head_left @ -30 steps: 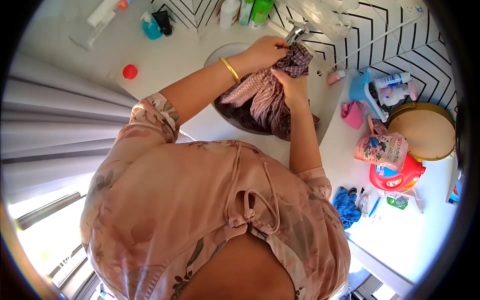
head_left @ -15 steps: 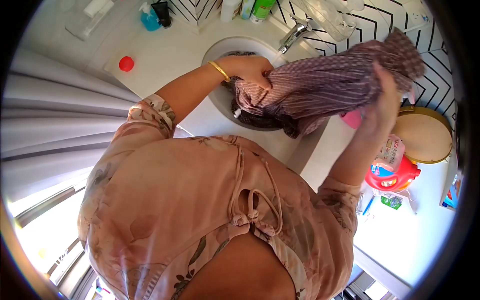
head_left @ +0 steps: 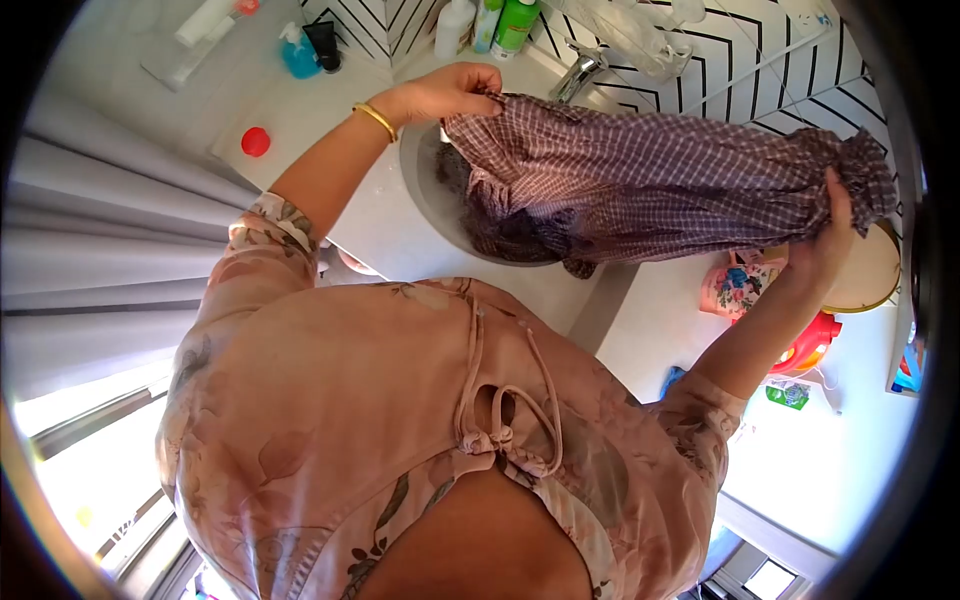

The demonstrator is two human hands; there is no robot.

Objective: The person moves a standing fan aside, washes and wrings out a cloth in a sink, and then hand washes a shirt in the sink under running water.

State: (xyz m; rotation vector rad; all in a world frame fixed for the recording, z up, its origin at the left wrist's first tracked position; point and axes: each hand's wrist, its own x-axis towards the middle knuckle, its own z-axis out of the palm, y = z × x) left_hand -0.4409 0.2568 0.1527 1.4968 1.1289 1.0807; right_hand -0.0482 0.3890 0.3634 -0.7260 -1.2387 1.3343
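A purple-brown checked garment (head_left: 640, 170) is stretched sideways above the round sink (head_left: 422, 190). My left hand (head_left: 450, 92), with a gold bangle at the wrist, pinches its upper left corner. At the other end, my right hand (head_left: 825, 245) grips the bunched, ruffled edge, its fingers partly hidden by the cloth. Darker, wet-looking fabric (head_left: 510, 238) hangs down into the basin; whether it is all one piece with the garment I cannot tell. Just behind the cloth stands the chrome faucet (head_left: 580, 75).
Bottles, one a green bottle (head_left: 515, 28), stand behind the sink. On the left counter are a red cap (head_left: 255, 142), a blue pump bottle (head_left: 299, 55) and a black tube (head_left: 323, 45). To the right are a red jug (head_left: 808, 345), a floral container (head_left: 735, 285) and a round gold-rimmed item (head_left: 865, 275).
My hands have moved farther apart, the left up and leftward, the right outward to the right and lower. The garment, bunched before, is now spread out wider.
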